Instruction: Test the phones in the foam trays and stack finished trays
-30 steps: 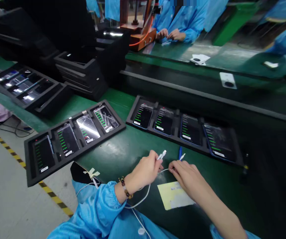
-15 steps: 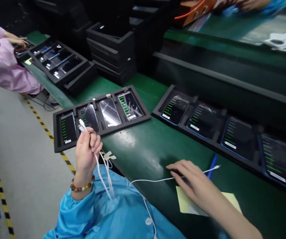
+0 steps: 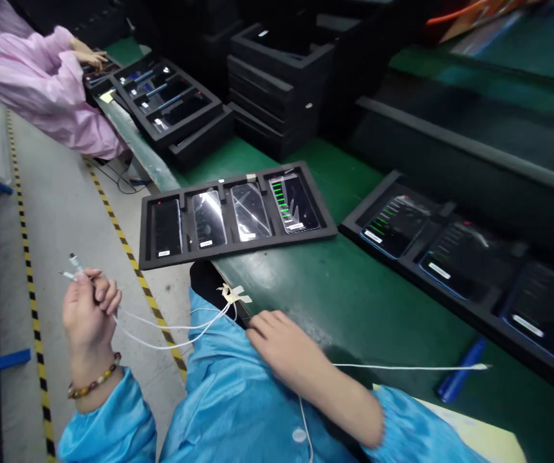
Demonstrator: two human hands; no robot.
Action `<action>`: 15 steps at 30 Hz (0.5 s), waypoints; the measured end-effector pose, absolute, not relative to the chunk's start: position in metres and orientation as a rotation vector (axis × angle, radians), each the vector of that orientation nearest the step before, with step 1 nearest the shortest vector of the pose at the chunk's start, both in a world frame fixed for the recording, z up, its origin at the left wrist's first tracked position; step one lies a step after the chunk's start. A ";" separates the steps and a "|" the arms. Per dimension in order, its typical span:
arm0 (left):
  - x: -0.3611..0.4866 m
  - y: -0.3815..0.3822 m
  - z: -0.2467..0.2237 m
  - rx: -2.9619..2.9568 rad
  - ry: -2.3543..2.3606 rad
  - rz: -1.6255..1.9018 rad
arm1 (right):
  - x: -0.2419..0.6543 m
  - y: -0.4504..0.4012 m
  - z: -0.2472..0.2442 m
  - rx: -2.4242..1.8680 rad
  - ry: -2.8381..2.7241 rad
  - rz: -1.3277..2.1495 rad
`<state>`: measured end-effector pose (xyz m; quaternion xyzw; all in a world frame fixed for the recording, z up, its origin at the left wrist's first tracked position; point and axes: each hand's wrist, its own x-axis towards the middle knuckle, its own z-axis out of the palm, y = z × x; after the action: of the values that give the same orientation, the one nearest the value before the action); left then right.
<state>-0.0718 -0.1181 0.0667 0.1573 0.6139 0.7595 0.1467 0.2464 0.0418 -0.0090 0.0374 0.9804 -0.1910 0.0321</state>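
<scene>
Cables in white (image 3: pixel 154 346) trail from a worker's left hand (image 3: pixel 91 305), closed around at least two plug ends and held out over the floor (image 3: pixel 161 292), beyond the edge of the green counter (image 3: pixel 277 276). The cables lead back to a knot of tape (image 3: pixel 233 294) at the counter's edge, near the right hand (image 3: pixel 289 350), which lies palm down with fingers together; whether it grips anything underneath cannot be told. One loose cable (image 3: pixel 402 367) emerges past the right forearm and runs across the counter, its tip lying over a blue pen (image 3: pixel 450 384); a yellow sheet (image 3: pixel 484 427) is partly hidden by the sleeve. The gathering of cables appears only partway along: plug ends are in the left hand, while the loose cable lies apart from them. Four phones (image 3: pixel 298 206) sit in separate compartments of the left tray (image 3: pixel 242 247), and three more show in the right tray (image 3: pixel 409 269). No cable is seen plugged into any of them, so connecting, judged from this view, looks undone. Green lines show clearly on one screen in the left tray; glare or dimness obscures the others there.
</scene>
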 end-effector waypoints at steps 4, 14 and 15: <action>-0.056 -0.124 0.061 0.440 1.785 2.199 | 0.175 -0.007 -0.040 -0.067 2.819 -0.333; -0.108 -0.193 -0.020 -0.726 1.774 2.374 | 0.136 -0.039 -0.025 -0.358 2.788 -0.461; -0.108 -0.199 -0.031 -0.804 1.747 2.306 | 0.134 -0.036 -0.012 -0.412 2.815 -0.499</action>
<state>-0.1079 -0.1995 -0.0309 -0.2671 0.5804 0.7661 0.0696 0.1344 -0.0363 -0.0121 -0.1415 0.9668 -0.1714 0.1260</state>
